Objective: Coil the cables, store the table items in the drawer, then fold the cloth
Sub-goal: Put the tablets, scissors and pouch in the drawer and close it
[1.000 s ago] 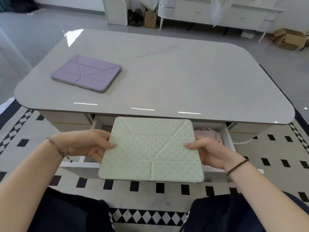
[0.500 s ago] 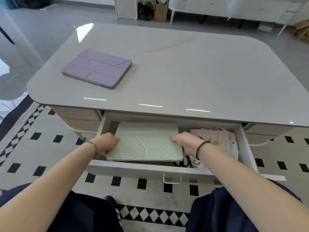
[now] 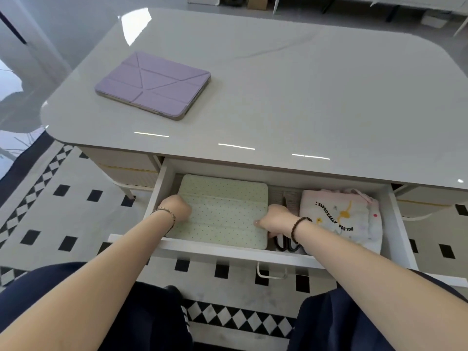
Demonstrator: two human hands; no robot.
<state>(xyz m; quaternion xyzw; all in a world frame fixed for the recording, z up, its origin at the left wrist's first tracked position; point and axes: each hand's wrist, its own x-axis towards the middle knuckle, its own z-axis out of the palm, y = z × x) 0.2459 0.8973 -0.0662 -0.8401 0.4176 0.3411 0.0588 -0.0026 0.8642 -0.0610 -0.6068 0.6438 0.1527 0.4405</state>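
A pale green dotted tablet case [image 3: 222, 211] lies flat in the left half of the open white drawer [image 3: 228, 252]. My left hand [image 3: 177, 209] holds its left edge and my right hand [image 3: 274, 220] holds its right edge, fingers curled round the sides. To the right of the case in the drawer sits a folded pink and white printed cloth [image 3: 342, 219]. Black cable loops [image 3: 286, 245] show under my right wrist. A purple tablet case [image 3: 154, 84] lies on the grey table top [image 3: 304, 97] at the left.
The drawer's metal handle [image 3: 272, 272] hangs at its front, above a black and white patterned rug [image 3: 63, 198]. My dark-clothed knees fill the bottom of the view. White furniture legs and boxes stand beyond the table's far edge.
The green case went from being held above the drawer down into it, and now lies flat on the drawer floor. My hands followed it down and the view shifted closer.
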